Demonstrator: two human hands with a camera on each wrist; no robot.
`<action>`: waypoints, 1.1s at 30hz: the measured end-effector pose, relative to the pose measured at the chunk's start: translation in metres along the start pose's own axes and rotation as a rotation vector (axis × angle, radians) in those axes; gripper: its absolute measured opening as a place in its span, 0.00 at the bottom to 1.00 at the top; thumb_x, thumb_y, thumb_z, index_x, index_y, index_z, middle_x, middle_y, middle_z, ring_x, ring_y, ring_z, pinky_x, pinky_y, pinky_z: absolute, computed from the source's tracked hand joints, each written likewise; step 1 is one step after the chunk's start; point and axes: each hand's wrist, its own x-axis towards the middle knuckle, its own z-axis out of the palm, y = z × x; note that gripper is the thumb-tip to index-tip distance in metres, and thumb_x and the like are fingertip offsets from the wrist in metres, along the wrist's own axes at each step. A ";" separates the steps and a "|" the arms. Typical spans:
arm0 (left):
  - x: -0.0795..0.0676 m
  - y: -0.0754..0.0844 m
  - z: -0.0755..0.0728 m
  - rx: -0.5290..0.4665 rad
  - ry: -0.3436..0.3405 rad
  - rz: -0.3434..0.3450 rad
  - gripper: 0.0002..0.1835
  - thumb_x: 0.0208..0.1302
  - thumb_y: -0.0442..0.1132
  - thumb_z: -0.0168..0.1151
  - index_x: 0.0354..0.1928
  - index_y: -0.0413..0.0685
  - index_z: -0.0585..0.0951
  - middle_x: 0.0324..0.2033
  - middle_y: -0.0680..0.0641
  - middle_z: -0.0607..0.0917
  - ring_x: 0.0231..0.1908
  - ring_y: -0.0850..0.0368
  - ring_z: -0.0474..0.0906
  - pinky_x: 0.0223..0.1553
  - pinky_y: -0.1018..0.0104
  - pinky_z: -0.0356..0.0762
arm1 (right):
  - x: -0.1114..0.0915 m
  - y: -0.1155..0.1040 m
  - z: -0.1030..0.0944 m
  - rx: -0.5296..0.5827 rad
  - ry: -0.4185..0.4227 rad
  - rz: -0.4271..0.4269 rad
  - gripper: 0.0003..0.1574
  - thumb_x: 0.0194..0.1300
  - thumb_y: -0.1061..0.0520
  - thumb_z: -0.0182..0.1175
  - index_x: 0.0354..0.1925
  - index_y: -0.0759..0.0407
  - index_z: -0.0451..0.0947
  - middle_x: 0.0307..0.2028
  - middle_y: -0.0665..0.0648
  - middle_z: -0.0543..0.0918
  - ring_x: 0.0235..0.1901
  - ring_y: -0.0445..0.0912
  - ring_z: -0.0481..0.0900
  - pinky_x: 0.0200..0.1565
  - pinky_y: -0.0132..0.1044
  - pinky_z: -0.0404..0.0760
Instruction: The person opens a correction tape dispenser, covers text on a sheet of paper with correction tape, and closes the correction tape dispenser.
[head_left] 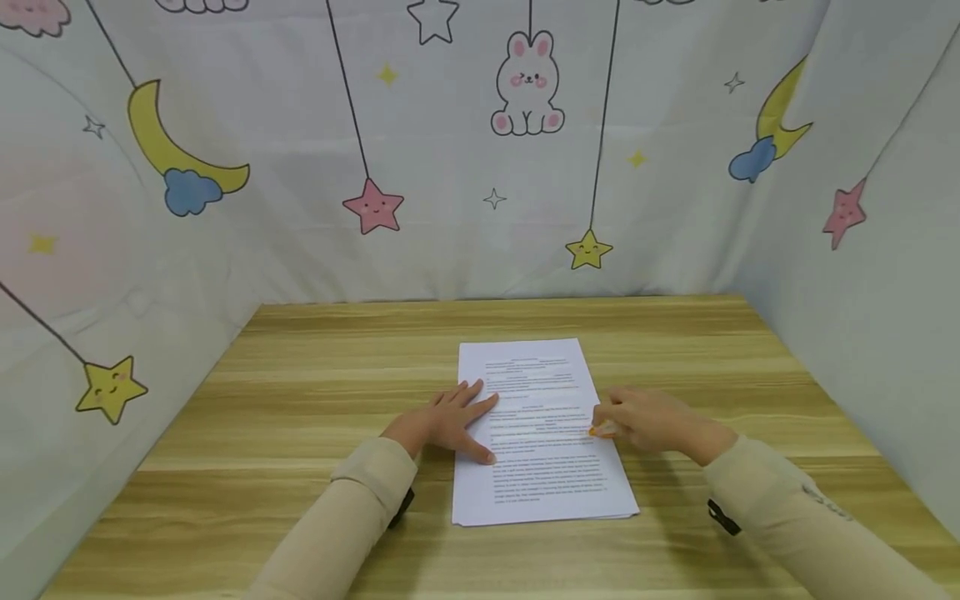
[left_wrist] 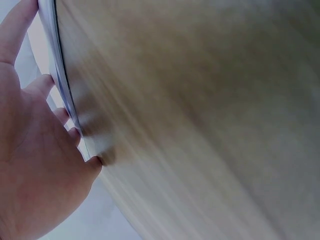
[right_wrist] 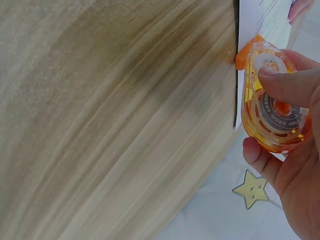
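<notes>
A stack of printed paper [head_left: 540,492] lies on the wooden table in the head view. Fingers spread, my left hand [head_left: 453,421] rests on the paper's left edge; the left wrist view has the same hand [left_wrist: 45,145] with its fingertips at the sheets' edge. My right hand [head_left: 648,421] grips an orange, see-through correction tape [head_left: 603,429] over the right side of the page. In the right wrist view the thumb presses the side of the correction tape [right_wrist: 275,110], and its orange tip is at the paper [right_wrist: 260,20]. The tape line itself is too small to make out.
The wood-grain table [head_left: 337,358] extends around the paper on all sides. A white curtain [head_left: 450,267] printed with stars, moons and a rabbit hangs behind the table and along both sides. Dark straps [head_left: 723,517] show under the wrists.
</notes>
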 end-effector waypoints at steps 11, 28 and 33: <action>0.000 -0.003 0.005 -0.015 0.012 0.007 0.52 0.49 0.67 0.61 0.72 0.63 0.48 0.73 0.48 0.38 0.72 0.48 0.31 0.69 0.45 0.34 | -0.021 0.009 -0.012 0.222 0.025 0.252 0.23 0.55 0.69 0.52 0.44 0.46 0.78 0.34 0.50 0.75 0.29 0.40 0.66 0.31 0.32 0.66; -0.001 -0.005 0.005 -0.082 0.059 0.082 0.48 0.51 0.62 0.63 0.70 0.55 0.54 0.73 0.46 0.38 0.72 0.47 0.29 0.68 0.41 0.36 | -0.003 -0.027 0.000 0.339 0.060 0.343 0.21 0.56 0.63 0.61 0.51 0.58 0.76 0.50 0.59 0.80 0.48 0.52 0.78 0.47 0.47 0.77; -0.005 -0.002 0.005 -0.054 0.090 0.100 0.47 0.53 0.61 0.61 0.71 0.55 0.53 0.73 0.47 0.39 0.72 0.48 0.29 0.68 0.41 0.37 | 0.011 -0.037 -0.001 0.319 0.037 0.280 0.20 0.55 0.61 0.62 0.49 0.52 0.76 0.42 0.53 0.83 0.36 0.42 0.78 0.37 0.37 0.76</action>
